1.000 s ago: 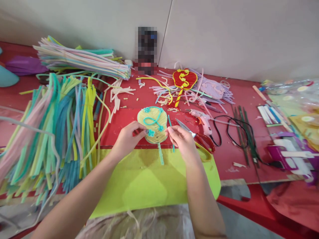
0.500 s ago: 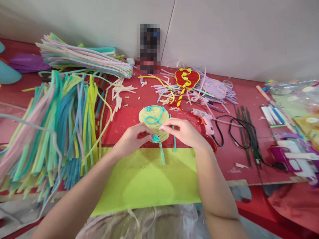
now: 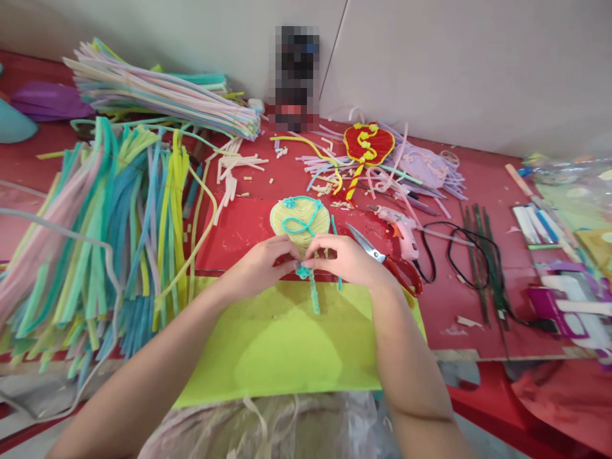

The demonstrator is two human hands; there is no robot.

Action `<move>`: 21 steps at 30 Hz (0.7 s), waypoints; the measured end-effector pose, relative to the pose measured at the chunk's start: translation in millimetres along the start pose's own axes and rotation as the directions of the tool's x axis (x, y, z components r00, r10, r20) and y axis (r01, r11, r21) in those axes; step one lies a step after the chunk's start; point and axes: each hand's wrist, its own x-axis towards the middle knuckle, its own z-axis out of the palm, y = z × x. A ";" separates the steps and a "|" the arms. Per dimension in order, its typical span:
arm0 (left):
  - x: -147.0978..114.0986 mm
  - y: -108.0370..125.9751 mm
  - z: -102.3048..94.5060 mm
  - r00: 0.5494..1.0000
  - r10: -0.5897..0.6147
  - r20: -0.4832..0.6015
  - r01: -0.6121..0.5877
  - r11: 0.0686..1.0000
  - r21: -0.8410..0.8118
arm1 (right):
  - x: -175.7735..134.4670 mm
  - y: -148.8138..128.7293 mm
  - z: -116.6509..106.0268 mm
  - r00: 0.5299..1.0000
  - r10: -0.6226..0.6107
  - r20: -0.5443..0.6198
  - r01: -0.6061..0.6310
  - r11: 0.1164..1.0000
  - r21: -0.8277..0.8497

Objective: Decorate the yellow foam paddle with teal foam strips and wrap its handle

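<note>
A pale-yellow fan made of pipe cleaners [image 3: 314, 224], edged in turquoise with a turquoise loop and small flowers, lies before me with its handle [image 3: 314, 296] towards me. At its lower end sits a turquoise pipe-cleaner flower [image 3: 303, 273]. My left hand [image 3: 268, 262] pinches this flower's upper edge from the left. From the right, my right hand [image 3: 342, 257] pinches at the same spot, the fingertips of both nearly touching. The fingers partly hide the flower and the fan's lower half. A loose turquoise pipe cleaner [image 3: 333, 224] runs behind my right hand.
Scissors [image 3: 368, 245] and a pink glue gun [image 3: 404, 233] with a black cord lie to the right. Behind is a red and yellow fan [image 3: 368, 145] among pipe-cleaner scraps. Large pipe-cleaner bundles [image 3: 109, 236] cover the left. A yellow-green sheet [image 3: 287, 357] hangs over the front edge.
My right hand has moved down and left from the end of the turquoise loop to the flower, meeting my left hand. The view has shifted slightly; the scissors' blades now show.
</note>
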 end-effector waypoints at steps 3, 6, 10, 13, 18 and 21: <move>0.0 0.3 0.6 1.000 0.007 -0.005 -0.007 1.000 0.000 | -0.5 -0.1 0.5 1.000 -0.010 0.002 0.010 1.000 0.000; 0.3 0.3 0.7 1.000 0.027 -0.015 -0.027 0.999 -0.018 | -0.9 -0.1 1.8 1.000 -0.007 -0.013 0.007 1.000 0.015; 0.4 1.8 -0.6 0.999 0.021 -0.039 -0.022 0.999 -0.033 | -0.9 1.4 3.4 0.997 0.022 -0.078 -0.019 0.999 0.048; -0.2 3.0 -0.1 0.999 0.006 -0.041 -0.008 0.999 -0.034 | -0.7 2.2 4.3 0.991 0.016 -0.130 -0.010 0.999 0.045; -0.6 3.6 2.3 0.996 0.049 -0.078 -0.053 0.997 -0.050 | 0.0 1.6 6.5 0.991 0.028 -0.134 -0.016 0.996 0.090; 0.1 3.7 1.8 0.990 0.054 -0.132 -0.059 0.998 -0.032 | 0.3 0.9 8.5 0.988 0.051 -0.146 -0.035 0.993 0.109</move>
